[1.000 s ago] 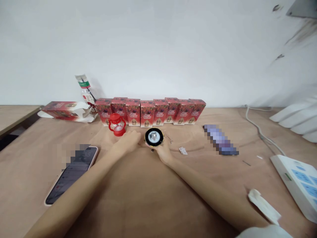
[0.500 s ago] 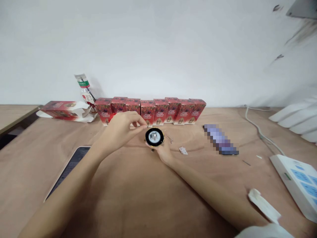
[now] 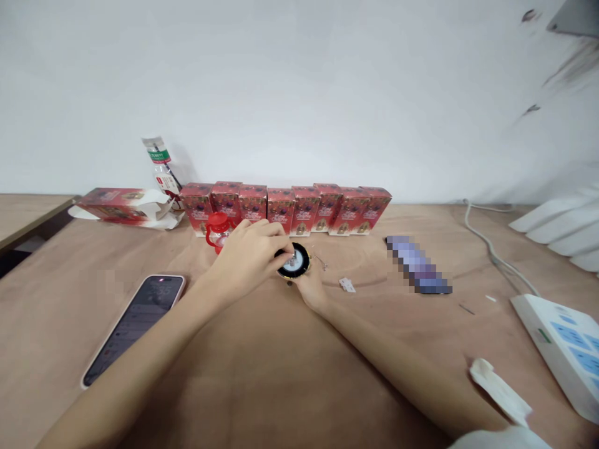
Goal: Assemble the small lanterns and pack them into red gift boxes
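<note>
My right hand grips a round thing with a black ring, a gold edge and a pale centre, its flat face turned toward me. The fingers of my left hand are pinched together over the left part of this face, at a small metallic piece in the pale centre. Whether they hold that piece or only touch it is hidden. Just behind my left hand stands a small red lantern with a clear body and a red handle.
Several red printed boxes stand in a row by the wall. An opened carton and a bottle are at the left. Nearby lie a phone, white scraps, a pixelated flat object and a power strip.
My left hand has moved right and slightly down, from beside the round thing onto its face. The red lantern and more of the phone now show. My right hand stays in place.
</note>
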`<action>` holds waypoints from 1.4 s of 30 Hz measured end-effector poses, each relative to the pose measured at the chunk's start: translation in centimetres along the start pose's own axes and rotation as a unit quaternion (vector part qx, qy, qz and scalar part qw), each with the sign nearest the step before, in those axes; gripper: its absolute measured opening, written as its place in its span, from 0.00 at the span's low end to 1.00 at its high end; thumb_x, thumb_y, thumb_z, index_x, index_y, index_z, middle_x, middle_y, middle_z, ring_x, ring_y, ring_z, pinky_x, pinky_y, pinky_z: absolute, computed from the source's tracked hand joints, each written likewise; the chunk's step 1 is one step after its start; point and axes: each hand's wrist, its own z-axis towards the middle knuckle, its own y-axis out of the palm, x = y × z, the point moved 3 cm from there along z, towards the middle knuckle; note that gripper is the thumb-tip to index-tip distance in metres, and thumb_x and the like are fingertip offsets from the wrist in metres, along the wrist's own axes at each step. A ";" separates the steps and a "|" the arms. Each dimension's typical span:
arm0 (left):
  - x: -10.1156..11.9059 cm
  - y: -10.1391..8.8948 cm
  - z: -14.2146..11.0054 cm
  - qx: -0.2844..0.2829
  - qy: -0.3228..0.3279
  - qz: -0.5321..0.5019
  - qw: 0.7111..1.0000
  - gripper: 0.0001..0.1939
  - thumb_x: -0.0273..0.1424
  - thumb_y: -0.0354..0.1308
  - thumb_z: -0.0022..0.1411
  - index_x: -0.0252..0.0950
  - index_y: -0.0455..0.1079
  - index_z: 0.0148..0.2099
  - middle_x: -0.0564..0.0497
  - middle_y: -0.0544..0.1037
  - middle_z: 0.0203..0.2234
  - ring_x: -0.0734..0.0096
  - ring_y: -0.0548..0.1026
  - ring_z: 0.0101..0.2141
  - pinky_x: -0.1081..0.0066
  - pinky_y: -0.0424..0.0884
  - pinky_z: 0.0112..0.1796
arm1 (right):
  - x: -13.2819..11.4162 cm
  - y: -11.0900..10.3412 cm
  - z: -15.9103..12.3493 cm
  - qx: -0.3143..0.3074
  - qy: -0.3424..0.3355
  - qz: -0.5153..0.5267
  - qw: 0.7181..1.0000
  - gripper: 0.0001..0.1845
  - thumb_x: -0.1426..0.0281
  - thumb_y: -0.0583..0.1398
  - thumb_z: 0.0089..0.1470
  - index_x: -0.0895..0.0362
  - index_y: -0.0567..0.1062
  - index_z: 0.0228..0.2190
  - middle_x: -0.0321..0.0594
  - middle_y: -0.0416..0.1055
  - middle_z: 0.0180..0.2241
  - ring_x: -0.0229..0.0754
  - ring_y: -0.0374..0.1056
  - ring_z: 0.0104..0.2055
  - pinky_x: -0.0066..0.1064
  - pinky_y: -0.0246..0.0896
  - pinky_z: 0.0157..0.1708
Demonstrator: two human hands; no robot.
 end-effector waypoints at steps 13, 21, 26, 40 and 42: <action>0.3 -0.7 -0.2 0.011 0.000 0.013 1.000 0.10 0.31 0.52 0.64 0.37 0.72 0.33 0.53 0.76 0.33 0.69 0.71 0.35 0.68 0.55 0.33 | 0.0 0.2 0.0 0.006 0.017 0.014 1.000 0.20 0.62 0.70 0.31 0.55 0.71 0.28 0.34 0.72 0.28 0.43 0.68 0.33 0.36 0.66 0.36; 0.5 -0.2 -0.1 0.030 0.001 0.030 0.999 0.11 0.29 0.50 0.64 0.36 0.71 0.31 0.52 0.75 0.30 0.70 0.70 0.32 0.68 0.56 0.33 | -0.1 0.3 0.0 0.002 0.014 0.016 1.000 0.18 0.62 0.69 0.32 0.55 0.70 0.26 0.34 0.73 0.27 0.43 0.69 0.32 0.36 0.67 0.36; 0.6 -0.1 -0.1 0.032 0.007 0.044 0.998 0.12 0.30 0.50 0.64 0.36 0.71 0.30 0.51 0.76 0.30 0.69 0.69 0.32 0.68 0.56 0.33 | 0.0 0.3 0.0 -0.003 0.019 0.030 0.999 0.18 0.63 0.69 0.31 0.54 0.70 0.26 0.34 0.73 0.28 0.42 0.69 0.32 0.35 0.67 0.35; 0.6 -0.4 -0.3 -0.008 -0.005 -0.053 0.999 0.15 0.40 0.57 0.59 0.40 0.71 0.47 0.46 0.71 0.44 0.59 0.69 0.45 0.61 0.65 0.44 | 0.8 -0.1 -0.1 0.020 -0.005 0.051 0.999 0.19 0.63 0.67 0.36 0.54 0.71 0.33 0.38 0.75 0.34 0.46 0.71 0.38 0.40 0.68 0.41; 0.2 0.9 -0.2 -0.004 -0.026 -0.141 0.990 0.30 0.44 0.63 0.52 0.40 0.64 0.55 0.44 0.69 0.51 0.55 0.67 0.50 0.57 0.65 0.48 | 1.0 -0.1 -0.2 0.027 -0.017 0.041 0.999 0.19 0.63 0.66 0.38 0.55 0.71 0.34 0.41 0.75 0.36 0.47 0.71 0.40 0.41 0.68 0.42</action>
